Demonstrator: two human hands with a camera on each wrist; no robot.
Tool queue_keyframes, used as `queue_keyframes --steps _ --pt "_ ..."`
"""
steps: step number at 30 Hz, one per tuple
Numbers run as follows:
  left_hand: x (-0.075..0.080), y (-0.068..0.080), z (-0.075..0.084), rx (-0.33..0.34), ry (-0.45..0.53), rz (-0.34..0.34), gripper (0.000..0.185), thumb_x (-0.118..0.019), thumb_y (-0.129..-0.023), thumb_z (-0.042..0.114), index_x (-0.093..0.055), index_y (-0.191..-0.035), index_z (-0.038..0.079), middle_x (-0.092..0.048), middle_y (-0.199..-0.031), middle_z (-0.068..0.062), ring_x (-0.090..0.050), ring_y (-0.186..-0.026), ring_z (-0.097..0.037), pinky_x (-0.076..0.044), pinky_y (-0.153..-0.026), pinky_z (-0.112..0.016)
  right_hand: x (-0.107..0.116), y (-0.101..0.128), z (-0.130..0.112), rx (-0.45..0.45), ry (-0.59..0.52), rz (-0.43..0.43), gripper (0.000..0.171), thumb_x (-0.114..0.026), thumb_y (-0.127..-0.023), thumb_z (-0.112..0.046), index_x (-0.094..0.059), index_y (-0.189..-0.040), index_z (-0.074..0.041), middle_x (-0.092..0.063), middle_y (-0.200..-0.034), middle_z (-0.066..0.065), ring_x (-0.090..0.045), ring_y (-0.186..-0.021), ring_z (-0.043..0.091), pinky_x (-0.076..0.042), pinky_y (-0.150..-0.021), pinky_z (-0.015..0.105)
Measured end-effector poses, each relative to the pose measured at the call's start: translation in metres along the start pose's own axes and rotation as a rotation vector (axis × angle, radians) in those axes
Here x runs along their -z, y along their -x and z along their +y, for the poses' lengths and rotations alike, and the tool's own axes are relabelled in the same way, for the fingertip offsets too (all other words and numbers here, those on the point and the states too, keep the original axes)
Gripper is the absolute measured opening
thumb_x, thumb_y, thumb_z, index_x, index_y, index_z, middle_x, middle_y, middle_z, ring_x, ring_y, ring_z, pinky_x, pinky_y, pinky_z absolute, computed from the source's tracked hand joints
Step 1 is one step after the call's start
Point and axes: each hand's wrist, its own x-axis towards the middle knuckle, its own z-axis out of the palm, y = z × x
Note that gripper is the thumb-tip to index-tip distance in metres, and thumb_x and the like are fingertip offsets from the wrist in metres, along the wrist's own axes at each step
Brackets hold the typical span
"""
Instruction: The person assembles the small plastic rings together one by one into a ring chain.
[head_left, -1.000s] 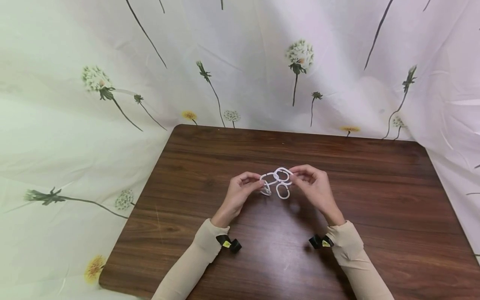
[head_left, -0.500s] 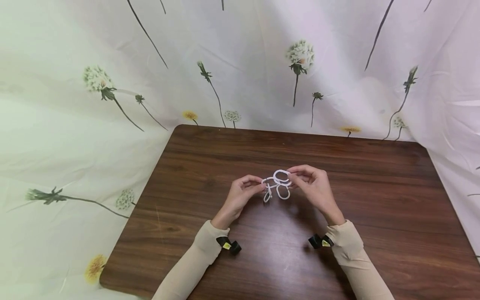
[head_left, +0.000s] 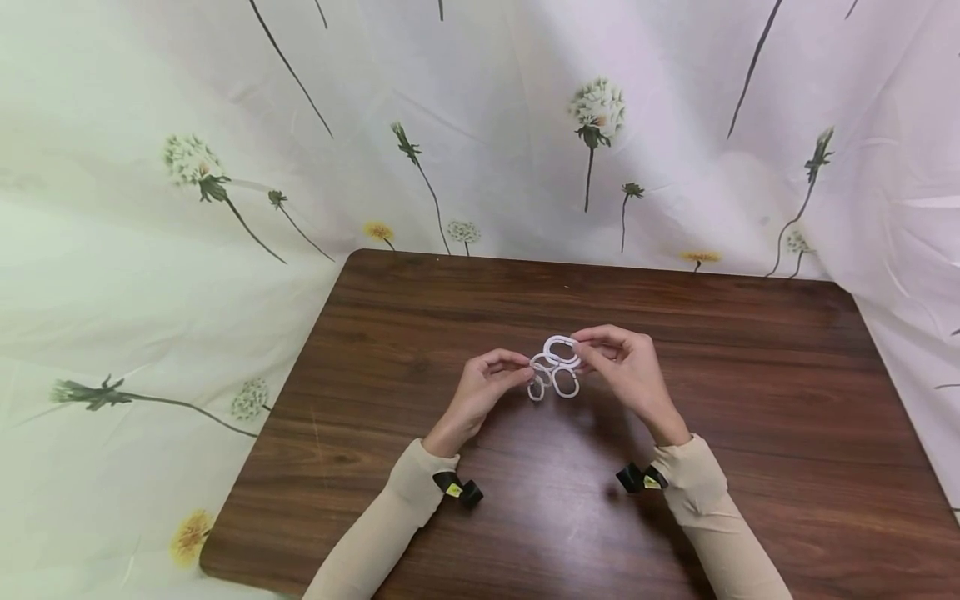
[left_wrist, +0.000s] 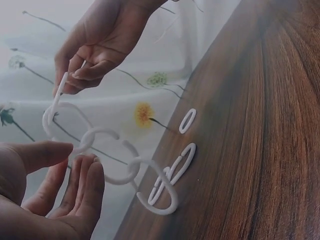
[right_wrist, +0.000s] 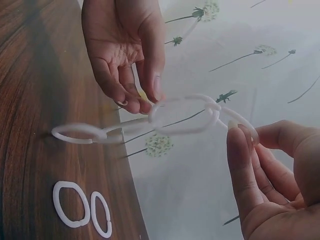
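Note:
Between the hands, above the table, hangs a short chain of white oval plastic rings (right_wrist: pixel 190 96) with small gaps in them. My right hand (head_left: pixel 633 375) pinches a ring at one end between thumb and forefinger. My left hand (head_left: pixel 480 387) pinches a linked ring (left_wrist: pixel 120 181) further along with thumb and fingertips. A last ring (left_wrist: pixel 159 212) dangles loose beyond the left fingertips. The exact contact points are partly hidden by the fingers.
More white rings (right_wrist: pixel 58 204) lie flat on the dark wood table (head_left: pixel 750 417) beneath the chain. A flower-printed white cloth (head_left: pixel 487 150) hangs behind the table and along its left side. Each wrist carries a small black camera (head_left: pixel 470 493).
My left hand has shifted slightly right, closer to my right hand. The dangling ring has swung and turned, and the rings overlap differently. Both hands keep their hold.

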Motion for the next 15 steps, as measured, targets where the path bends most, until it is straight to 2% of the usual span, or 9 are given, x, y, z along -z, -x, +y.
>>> queue_keyframes --steps 9,12,15 --pt "0.001 -0.002 0.006 -0.035 -0.002 0.014 0.028 -0.075 -0.085 0.006 -0.066 -0.108 -0.007 -0.072 -0.094 -0.007 -0.070 -0.086 -0.013 -0.058 -0.084 -0.028 0.001 0.000 -0.003 0.003 0.013 -0.006 0.027 -0.070 -0.091 -0.013 -0.068 -0.109 0.007 -0.074 -0.088 -0.002 -0.072 -0.067 0.014 -0.063 -0.065 0.039" --pt "0.002 -0.003 0.010 -0.058 0.010 0.021 0.027 -0.074 -0.086 0.004 -0.065 -0.108 -0.009 -0.072 -0.095 -0.013 -0.071 -0.088 -0.021 -0.059 -0.090 -0.040 -0.001 0.000 -0.005 -0.004 0.008 -0.009 0.026 -0.071 -0.091 -0.014 -0.068 -0.108 0.006 -0.074 -0.088 -0.002 -0.073 -0.067 0.019 -0.063 -0.065 0.039" --pt "0.001 -0.003 0.014 -0.079 0.035 0.007 0.029 -0.071 -0.088 0.004 -0.063 -0.111 -0.012 -0.071 -0.099 -0.022 -0.072 -0.092 -0.032 -0.052 -0.097 -0.058 -0.002 0.000 -0.005 0.001 0.012 -0.009 0.025 -0.071 -0.091 -0.014 -0.069 -0.108 0.005 -0.075 -0.088 -0.003 -0.073 -0.068 0.025 -0.063 -0.065 0.038"
